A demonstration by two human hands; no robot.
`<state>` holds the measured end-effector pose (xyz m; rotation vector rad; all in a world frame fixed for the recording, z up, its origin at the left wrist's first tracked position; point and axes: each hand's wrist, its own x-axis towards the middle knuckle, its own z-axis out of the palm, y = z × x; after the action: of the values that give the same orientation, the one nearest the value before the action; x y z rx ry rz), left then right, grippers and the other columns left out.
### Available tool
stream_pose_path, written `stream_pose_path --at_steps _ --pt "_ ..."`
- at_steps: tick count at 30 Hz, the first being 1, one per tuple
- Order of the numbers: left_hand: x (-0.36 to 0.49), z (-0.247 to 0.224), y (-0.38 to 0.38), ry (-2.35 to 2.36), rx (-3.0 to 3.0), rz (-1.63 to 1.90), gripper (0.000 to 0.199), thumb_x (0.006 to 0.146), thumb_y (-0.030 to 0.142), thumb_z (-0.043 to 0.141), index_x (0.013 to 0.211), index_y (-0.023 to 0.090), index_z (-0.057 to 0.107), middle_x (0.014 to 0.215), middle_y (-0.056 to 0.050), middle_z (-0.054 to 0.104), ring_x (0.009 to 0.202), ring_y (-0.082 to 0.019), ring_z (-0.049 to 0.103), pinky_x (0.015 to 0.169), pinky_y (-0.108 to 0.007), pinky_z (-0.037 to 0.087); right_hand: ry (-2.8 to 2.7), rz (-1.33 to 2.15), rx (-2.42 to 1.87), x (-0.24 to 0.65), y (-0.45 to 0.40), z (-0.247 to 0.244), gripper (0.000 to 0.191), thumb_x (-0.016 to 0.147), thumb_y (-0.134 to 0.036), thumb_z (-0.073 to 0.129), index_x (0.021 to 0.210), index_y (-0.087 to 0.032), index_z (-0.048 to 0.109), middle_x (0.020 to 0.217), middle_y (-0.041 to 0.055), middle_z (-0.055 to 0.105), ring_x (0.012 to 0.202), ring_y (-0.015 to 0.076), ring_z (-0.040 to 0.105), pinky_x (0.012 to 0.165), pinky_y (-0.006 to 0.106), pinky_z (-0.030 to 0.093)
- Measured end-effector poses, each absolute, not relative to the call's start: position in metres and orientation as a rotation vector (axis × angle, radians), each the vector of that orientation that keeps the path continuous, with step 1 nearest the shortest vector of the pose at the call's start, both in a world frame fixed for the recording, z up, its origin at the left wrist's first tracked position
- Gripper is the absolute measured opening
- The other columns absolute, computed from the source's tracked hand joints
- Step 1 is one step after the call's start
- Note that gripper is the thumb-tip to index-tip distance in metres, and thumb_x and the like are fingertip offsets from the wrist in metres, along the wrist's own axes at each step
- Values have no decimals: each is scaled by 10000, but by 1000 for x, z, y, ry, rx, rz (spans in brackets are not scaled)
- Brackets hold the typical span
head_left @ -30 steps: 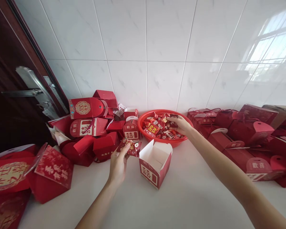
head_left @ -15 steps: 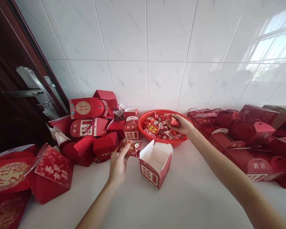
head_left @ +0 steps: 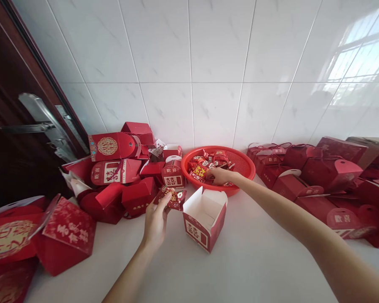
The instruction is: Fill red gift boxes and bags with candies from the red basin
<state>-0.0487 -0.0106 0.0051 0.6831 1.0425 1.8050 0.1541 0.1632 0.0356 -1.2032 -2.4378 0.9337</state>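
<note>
My left hand (head_left: 157,223) is closed on a dark red candy packet (head_left: 176,199) with gold and white print, thumb on top, just left of a small box. That red-and-white gift box (head_left: 202,236) stands upright on the table with its top flaps up; its white inside shows nothing in it. Behind it, a red plastic basket (head_left: 244,165) holds many red-wrapped candies (head_left: 221,155). My right hand (head_left: 220,176) reaches down among the candies at the basket's front; its fingertips are buried, so whether it grips one is hidden.
Red gift boxes (head_left: 113,145) are piled on the left, several lying on their sides. More closed red boxes (head_left: 331,168) stand on the right. A white tiled wall (head_left: 214,109) rises behind, and a dark door with a metal handle (head_left: 44,122) is at the left.
My right hand has moved left and down from the basket's right side to its front. Candies have shifted left, baring the basket's right side. My left hand still holds its packet.
</note>
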Motion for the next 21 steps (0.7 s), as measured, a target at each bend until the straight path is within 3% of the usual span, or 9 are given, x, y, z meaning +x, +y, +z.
stream_pose_path --at_steps 5,10,21 --pt "-50 4 -11 1043 682 1808 418 521 446 913 812 176 781 865 -55 783 867 -241 707 793 -335 537 -2475 911 -1277 150 167 33 194 550 -32 722 558 -195 617 535 -12 570 599 154 547 570 250 363" --pt "-50 6 -11 1035 686 1813 413 518 442 908 800 173 770 837 -54 774 863 -247 705 762 -335 536 -2313 984 -1309 165 170 36 226 635 -236 804 558 -197 596 505 -15 561 560 149 544 531 249 380" --pt "-49 9 -13 1037 703 1808 412 531 441 892 810 166 763 900 -76 779 933 -272 705 809 -357 544 -1762 1236 -1229 178 165 42 323 640 -424 885 818 -188 755 891 58 766 816 210 688 653 280 555"
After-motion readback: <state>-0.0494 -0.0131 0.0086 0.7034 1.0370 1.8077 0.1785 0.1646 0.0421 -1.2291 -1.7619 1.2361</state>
